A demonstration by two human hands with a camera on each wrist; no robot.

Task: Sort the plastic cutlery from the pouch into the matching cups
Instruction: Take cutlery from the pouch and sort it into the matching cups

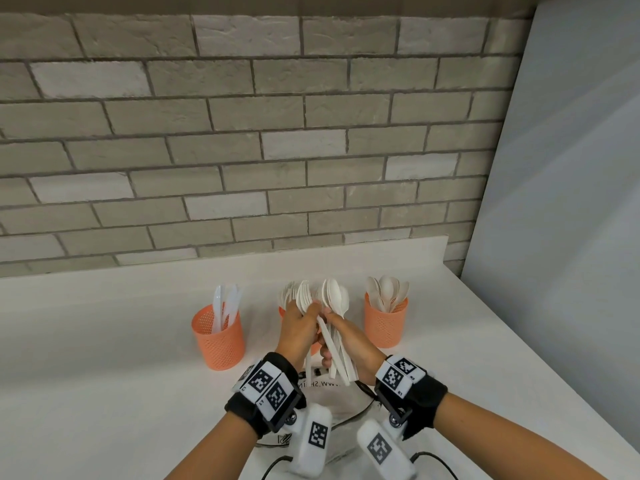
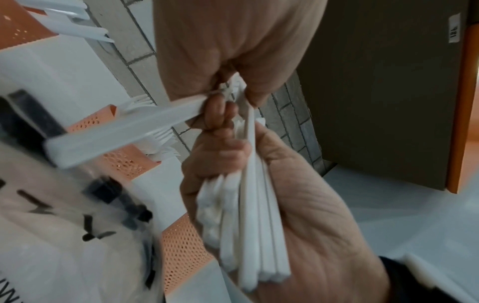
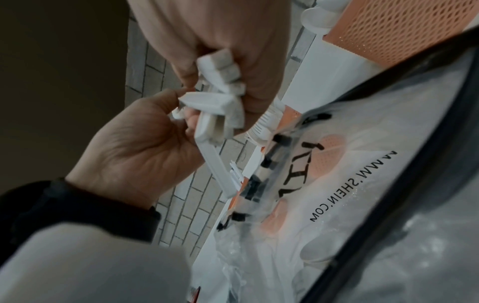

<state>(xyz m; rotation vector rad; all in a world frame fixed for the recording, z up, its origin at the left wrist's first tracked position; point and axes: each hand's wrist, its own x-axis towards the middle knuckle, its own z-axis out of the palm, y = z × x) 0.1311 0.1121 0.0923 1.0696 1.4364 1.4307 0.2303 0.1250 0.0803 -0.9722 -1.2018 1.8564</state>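
Observation:
My left hand [image 1: 298,329] and right hand [image 1: 349,337] are raised together above the pouch [image 1: 341,400], in front of the middle cup. The left hand grips white plastic forks [image 1: 304,297], whose handles [image 2: 116,137] stick out sideways. A bundle of white spoons [image 1: 331,292] stands heads up in the right hand, which grips their handles [image 2: 249,225]. The two hands touch at the fingertips. Three orange mesh cups stand in a row: the left cup [image 1: 218,337] holds knives, the middle cup [image 1: 282,311] holds forks and is mostly hidden, and the right cup [image 1: 385,323] holds spoons.
The translucent pouch [image 3: 350,184] with black lettering lies on the white counter [image 1: 104,358] below my wrists. A grey brick wall [image 1: 242,150] runs behind the cups. A pale panel [image 1: 571,202] closes the right side. A black cable [image 1: 433,459] lies near the counter's front edge.

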